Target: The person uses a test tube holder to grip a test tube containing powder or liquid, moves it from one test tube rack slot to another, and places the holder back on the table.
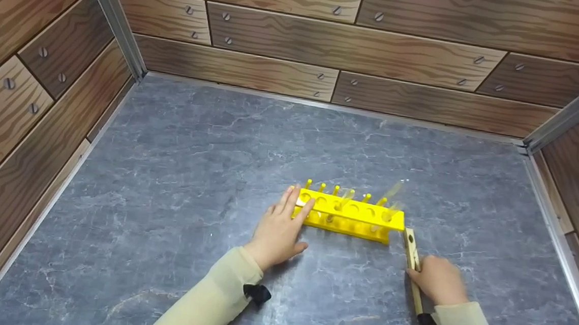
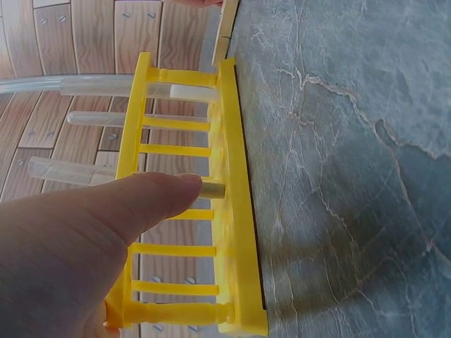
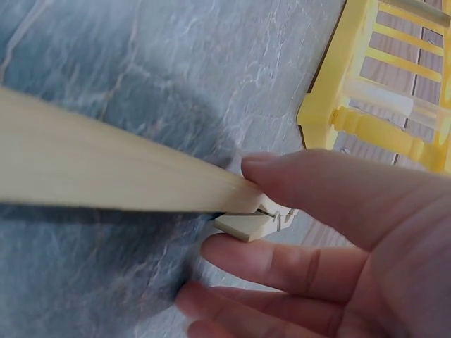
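Note:
A yellow test tube rack [image 1: 357, 214] stands on the grey surface, with several clear test tubes [image 2: 99, 120] in it. My left hand [image 1: 277, 233] rests its extended fingers on the rack's left end; the thumb stays apart from the rack in the head view. Just off the rack's right end, my right hand [image 1: 442, 280] holds a wooden test tube holder [image 1: 410, 245] between thumb and fingers. In the right wrist view the thumb presses the long wooden arm [image 3: 127, 162], near a metal spring. Nothing visible is gripped in the holder's tip.
Wood-patterned walls [image 1: 278, 34] enclose the grey marbled surface [image 1: 208, 152] at the back and both sides. Metal strips [image 1: 562, 202] run along the edges. Short yellow pegs [image 1: 322, 188] stick up along the rack's far side.

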The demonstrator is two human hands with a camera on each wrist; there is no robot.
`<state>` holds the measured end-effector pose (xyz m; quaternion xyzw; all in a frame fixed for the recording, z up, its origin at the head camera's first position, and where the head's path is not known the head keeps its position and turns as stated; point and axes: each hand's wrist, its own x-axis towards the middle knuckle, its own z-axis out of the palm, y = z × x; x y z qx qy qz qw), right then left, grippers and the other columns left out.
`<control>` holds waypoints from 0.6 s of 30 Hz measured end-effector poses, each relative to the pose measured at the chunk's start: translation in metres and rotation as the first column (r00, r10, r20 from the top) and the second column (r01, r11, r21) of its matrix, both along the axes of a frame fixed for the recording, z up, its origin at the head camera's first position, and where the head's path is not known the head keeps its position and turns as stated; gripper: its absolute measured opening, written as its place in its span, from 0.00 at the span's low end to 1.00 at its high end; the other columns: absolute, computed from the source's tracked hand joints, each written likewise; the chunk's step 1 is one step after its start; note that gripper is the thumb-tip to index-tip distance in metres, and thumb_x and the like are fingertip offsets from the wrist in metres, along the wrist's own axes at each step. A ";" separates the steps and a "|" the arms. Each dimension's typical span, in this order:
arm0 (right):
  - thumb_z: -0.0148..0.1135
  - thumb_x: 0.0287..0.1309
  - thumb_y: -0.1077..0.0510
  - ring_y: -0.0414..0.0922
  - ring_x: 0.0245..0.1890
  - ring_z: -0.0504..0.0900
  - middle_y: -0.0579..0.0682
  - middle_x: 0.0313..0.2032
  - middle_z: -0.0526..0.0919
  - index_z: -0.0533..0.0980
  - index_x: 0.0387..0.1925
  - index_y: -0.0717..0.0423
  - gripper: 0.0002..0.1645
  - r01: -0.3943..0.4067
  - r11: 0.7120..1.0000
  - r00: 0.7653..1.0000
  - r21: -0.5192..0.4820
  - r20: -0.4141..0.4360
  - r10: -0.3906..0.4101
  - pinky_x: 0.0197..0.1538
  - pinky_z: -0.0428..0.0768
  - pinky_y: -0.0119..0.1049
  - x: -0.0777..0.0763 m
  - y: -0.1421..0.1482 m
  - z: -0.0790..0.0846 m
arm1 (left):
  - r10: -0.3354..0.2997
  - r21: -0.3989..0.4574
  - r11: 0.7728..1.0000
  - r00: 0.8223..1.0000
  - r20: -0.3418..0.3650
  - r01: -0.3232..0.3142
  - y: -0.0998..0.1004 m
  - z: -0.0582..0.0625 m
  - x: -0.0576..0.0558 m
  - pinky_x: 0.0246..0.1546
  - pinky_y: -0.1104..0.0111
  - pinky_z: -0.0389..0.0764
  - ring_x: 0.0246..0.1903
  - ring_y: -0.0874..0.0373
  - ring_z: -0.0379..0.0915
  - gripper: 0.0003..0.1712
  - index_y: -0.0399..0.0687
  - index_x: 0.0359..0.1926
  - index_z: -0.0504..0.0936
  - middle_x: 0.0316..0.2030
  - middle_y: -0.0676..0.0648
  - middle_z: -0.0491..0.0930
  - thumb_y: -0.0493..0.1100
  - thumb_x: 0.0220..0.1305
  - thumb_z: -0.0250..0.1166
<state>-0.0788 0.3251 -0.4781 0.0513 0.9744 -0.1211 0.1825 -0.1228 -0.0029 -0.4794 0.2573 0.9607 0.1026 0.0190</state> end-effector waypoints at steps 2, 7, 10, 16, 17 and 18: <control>0.61 0.57 0.53 0.41 0.12 0.67 0.47 0.11 0.69 0.72 0.13 0.56 0.20 0.017 1.000 1.000 -0.005 0.020 -0.017 0.17 0.66 0.32 -0.001 0.000 0.001 | -0.002 -0.002 1.000 1.000 -0.009 0.002 0.000 0.000 0.000 0.59 0.50 0.64 0.70 0.45 0.34 0.55 0.52 0.73 0.46 0.71 0.36 0.37 0.62 0.52 0.66; 0.60 0.58 0.51 0.40 0.12 0.64 0.45 0.10 0.67 0.72 0.13 0.55 0.21 0.045 0.999 0.998 -0.016 0.039 -0.044 0.16 0.63 0.30 -0.002 0.001 0.002 | -0.003 0.006 1.000 1.000 -0.007 0.003 0.000 0.000 -0.001 0.59 0.49 0.64 0.70 0.45 0.33 0.56 0.52 0.73 0.46 0.71 0.36 0.36 0.62 0.52 0.66; 0.59 0.57 0.52 0.40 0.11 0.63 0.45 0.10 0.67 0.71 0.12 0.55 0.21 0.057 0.998 0.998 -0.030 0.033 -0.056 0.16 0.62 0.29 -0.002 0.004 0.002 | -0.003 0.016 1.000 1.000 0.004 0.003 0.000 0.000 -0.001 0.59 0.49 0.64 0.70 0.45 0.32 0.56 0.52 0.73 0.46 0.71 0.36 0.35 0.61 0.52 0.67; 0.58 0.56 0.54 0.40 0.12 0.65 0.46 0.12 0.67 0.70 0.15 0.56 0.18 0.075 0.995 0.997 -0.063 0.008 -0.075 0.16 0.64 0.30 0.000 0.009 0.002 | 0.003 0.019 1.000 1.000 0.018 -0.003 0.000 -0.001 -0.001 0.60 0.49 0.62 0.70 0.45 0.31 0.56 0.52 0.73 0.45 0.71 0.36 0.34 0.61 0.52 0.66; 0.58 0.56 0.55 0.41 0.12 0.65 0.47 0.12 0.67 0.70 0.15 0.57 0.17 0.074 0.995 0.997 -0.066 0.001 -0.075 0.16 0.64 0.31 0.000 0.010 0.001 | 0.004 0.018 1.000 1.000 0.018 -0.004 0.001 -0.002 -0.001 0.60 0.49 0.62 0.70 0.45 0.31 0.56 0.52 0.73 0.45 0.71 0.36 0.34 0.61 0.52 0.66; 0.58 0.56 0.55 0.41 0.13 0.65 0.47 0.12 0.68 0.70 0.16 0.57 0.17 0.072 0.995 0.997 -0.069 -0.007 -0.073 0.16 0.64 0.31 0.001 0.011 0.001 | 0.004 0.019 1.000 1.000 0.017 -0.004 0.001 -0.002 -0.001 0.60 0.49 0.62 0.70 0.45 0.31 0.56 0.52 0.73 0.45 0.71 0.36 0.34 0.61 0.52 0.66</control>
